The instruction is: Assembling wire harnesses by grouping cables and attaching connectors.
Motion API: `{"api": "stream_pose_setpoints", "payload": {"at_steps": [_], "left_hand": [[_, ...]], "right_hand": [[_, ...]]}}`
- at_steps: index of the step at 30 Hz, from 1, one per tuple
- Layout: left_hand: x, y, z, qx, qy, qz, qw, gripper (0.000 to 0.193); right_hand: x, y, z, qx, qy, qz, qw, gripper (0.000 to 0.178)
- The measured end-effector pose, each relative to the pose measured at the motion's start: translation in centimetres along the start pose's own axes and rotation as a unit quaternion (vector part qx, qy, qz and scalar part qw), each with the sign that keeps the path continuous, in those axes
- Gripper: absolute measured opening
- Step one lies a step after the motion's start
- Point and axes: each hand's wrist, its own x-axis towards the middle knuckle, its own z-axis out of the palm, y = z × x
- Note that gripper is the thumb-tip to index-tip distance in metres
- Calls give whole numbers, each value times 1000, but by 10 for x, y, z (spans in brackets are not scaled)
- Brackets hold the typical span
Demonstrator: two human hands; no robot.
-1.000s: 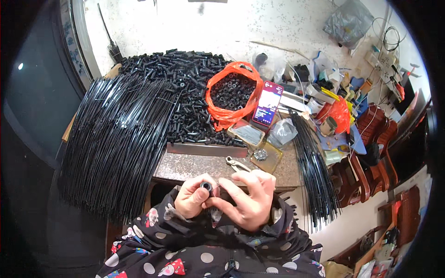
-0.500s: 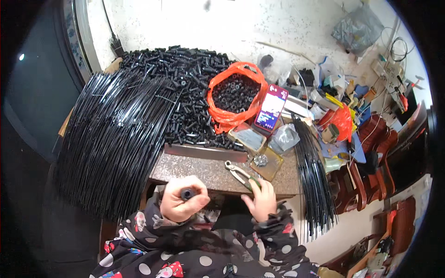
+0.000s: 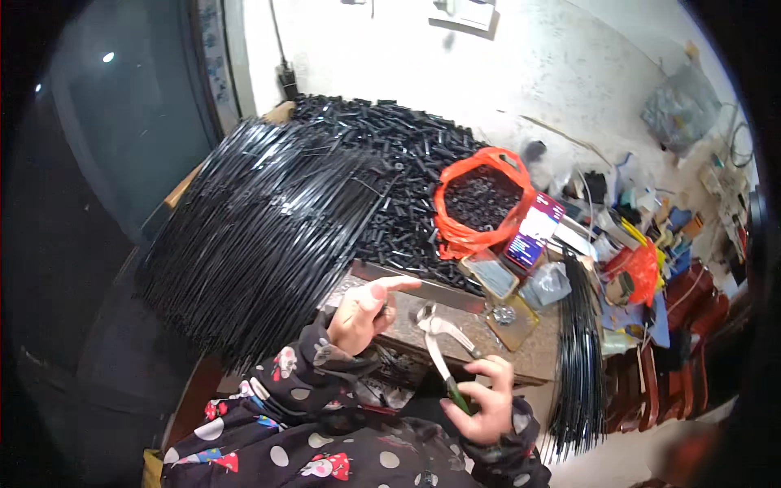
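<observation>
My left hand is raised over the front edge of the bench, with the index finger stretched to the right and the other fingers curled. A dark bit shows within the curl, too small to make out. In my right hand is a pair of end-cutting pincers, gripped by a green handle, with the metal jaws raised toward the left hand. The handles are spread apart. Behind the hands runs a metal strip, and beyond it lies a big heap of short black tubular pieces.
Long thin black rods fan out at the left; a smaller bundle hangs over the right edge. A red plastic bag holds small black rings. Near it are a phone, a tray of pins and an amber dish.
My right hand has taken up the pincers from the bench. My left index finger has stretched out, and the black tube end no longer shows clearly. The view has swung left.
</observation>
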Motion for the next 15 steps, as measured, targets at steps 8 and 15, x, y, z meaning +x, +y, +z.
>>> {"api": "stream_pose_setpoints", "payload": {"at_steps": [8, 15], "left_hand": [[-8, 11, 4, 43, 49, 15, 998, 49], [-9, 19, 1, -29, -57, -10, 998, 51]], "right_hand": [[11, -16, -18, -238, 40, -190, 952, 28], [-36, 18, 26, 755, -245, 265, 548, 26]]}}
